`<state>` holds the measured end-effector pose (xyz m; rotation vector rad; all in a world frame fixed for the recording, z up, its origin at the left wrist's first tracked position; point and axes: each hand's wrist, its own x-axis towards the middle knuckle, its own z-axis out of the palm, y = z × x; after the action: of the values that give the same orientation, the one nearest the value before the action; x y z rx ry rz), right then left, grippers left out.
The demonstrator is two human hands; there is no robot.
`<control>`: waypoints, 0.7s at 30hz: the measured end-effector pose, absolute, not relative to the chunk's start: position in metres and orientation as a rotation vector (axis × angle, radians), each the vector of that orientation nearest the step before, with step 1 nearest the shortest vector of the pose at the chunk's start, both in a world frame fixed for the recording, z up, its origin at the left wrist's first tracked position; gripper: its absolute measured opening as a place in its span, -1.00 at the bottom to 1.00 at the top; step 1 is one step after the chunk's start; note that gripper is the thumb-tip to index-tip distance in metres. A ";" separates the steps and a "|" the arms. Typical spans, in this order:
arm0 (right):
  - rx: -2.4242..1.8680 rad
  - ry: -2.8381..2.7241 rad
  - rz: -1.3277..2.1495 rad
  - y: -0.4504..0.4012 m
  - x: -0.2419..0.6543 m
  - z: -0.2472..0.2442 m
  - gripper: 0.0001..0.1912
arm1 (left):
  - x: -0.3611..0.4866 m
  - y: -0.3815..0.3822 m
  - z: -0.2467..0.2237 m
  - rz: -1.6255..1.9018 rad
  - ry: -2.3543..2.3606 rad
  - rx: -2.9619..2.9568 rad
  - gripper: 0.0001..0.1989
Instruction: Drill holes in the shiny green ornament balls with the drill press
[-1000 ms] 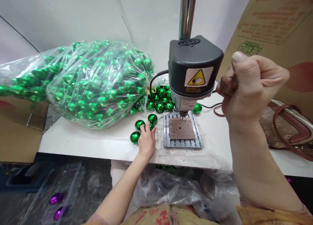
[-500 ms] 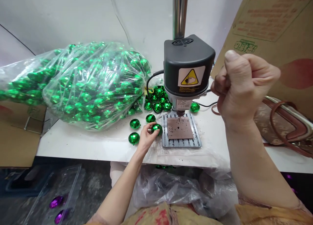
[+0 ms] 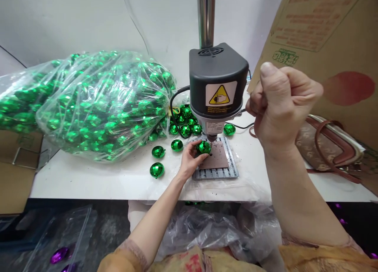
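In the thumb and fingers of my left hand [image 3: 191,159] is a shiny green faceted ball ornament [image 3: 204,147]. It is just under the chuck [image 3: 212,137] of a small black drill press [image 3: 218,81], above a brown board [image 3: 217,157] with a dark hole. The bit is mostly hidden behind the ball, and I cannot tell whether they touch. My right hand [image 3: 283,102] is raised in a fist at the machine's right side, around the drill press handle; only a short dark bit of it shows beside the fingers. Loose green ornaments [image 3: 156,170] lie left of the base.
A large clear bag [image 3: 103,106] full of green ornaments lies on the left of the white table [image 3: 118,181]. More ornaments sit behind the drill. A handbag [image 3: 330,149] and a cardboard box [image 3: 319,47] stand right. Purple ornaments [image 3: 59,255] are below the table.
My left hand has carried the green ornament rightward from beside the base to under the chuck. My right fist stays up beside the machine. The camera view has shifted slightly.
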<state>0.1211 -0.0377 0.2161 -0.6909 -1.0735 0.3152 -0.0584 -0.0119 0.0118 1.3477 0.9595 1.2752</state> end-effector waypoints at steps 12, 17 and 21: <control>-0.681 -1.044 0.288 -0.035 0.121 0.216 -0.50 | -0.051 -0.016 0.006 1.206 0.890 1.490 -0.36; -0.706 -1.061 0.287 -0.036 0.121 0.215 -0.51 | -0.049 -0.015 0.001 1.244 0.907 1.460 -0.37; -0.697 -1.065 0.286 -0.036 0.122 0.214 -0.51 | -0.049 -0.014 0.001 1.237 0.920 1.515 -0.36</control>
<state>0.1216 -0.0357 0.2143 -0.6970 -1.0651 0.2861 -0.0491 -0.0137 0.0009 1.5151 0.9197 1.2373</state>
